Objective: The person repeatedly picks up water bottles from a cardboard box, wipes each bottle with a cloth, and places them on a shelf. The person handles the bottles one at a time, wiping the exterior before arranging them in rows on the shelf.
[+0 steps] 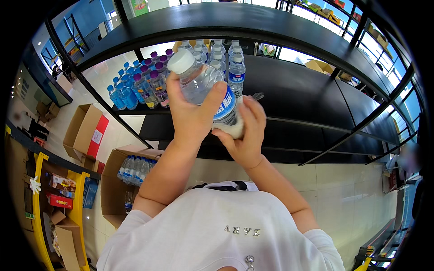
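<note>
A clear plastic water bottle with a white cap and a blue label is held tilted above the shelf, its cap towards the upper left. My left hand grips it around the neck and upper body. Against its lower end, my right hand presses a white cloth. Beyond my hands, rows of small bottles stand upright on a black shelf: blue-capped bottles at the left, purple-capped bottles beside them, and white-capped water bottles to the right.
An upper black shelf board spans the rack above the bottles. Below left, an open cardboard box holds more water bottles. Another open carton stands on the floor farther off. A yellow-framed rack with packages is at far left.
</note>
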A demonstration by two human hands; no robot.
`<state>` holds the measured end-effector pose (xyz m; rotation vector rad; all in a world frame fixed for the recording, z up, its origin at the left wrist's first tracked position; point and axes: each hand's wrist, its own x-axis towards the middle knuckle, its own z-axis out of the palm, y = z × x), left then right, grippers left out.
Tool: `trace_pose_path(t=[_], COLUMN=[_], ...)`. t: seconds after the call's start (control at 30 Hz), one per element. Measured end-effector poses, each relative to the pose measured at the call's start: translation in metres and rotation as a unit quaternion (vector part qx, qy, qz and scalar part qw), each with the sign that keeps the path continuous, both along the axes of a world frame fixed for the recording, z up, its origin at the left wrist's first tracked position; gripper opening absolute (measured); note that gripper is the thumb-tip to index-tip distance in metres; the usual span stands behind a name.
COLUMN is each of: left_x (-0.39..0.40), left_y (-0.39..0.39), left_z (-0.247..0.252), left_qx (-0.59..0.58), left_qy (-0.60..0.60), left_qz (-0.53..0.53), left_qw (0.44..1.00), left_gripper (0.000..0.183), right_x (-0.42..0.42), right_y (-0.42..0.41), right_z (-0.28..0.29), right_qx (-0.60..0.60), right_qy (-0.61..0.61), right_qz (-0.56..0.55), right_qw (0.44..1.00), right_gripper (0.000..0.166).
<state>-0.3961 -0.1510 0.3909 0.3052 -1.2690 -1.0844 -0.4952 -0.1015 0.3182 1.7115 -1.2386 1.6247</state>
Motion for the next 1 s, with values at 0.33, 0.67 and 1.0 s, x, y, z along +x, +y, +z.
trace_pose_path(t=[0.33, 0.67, 1.0], left_x=[0.006, 0.018, 0.008], left_y=[0.005, -0.005, -0.011], left_z=[-0.004, 0.010, 0.015], left_qx=[-0.058, -0.032, 0.015], left_qy=[-0.031, -0.042, -0.034], left_qz=[0.024, -0.125, -0.319], left_qw=[0.998, 0.991, 0.947], left_gripper=[0.066, 0.073, 0.080], right_x=[0.008, -0.012, -0.017], right_y=[0.003, 0.010, 0.016], right_z=[0.014, 0.044, 0.036], right_qx=[0.073, 0.328, 0.400], right_qy=[0.020, -0.204, -0.437], right_qz=[-0.040, 0.301, 0.666], right_qw=[0.996, 0.872, 0.453], right_gripper=[0.088, 0.077, 0.074])
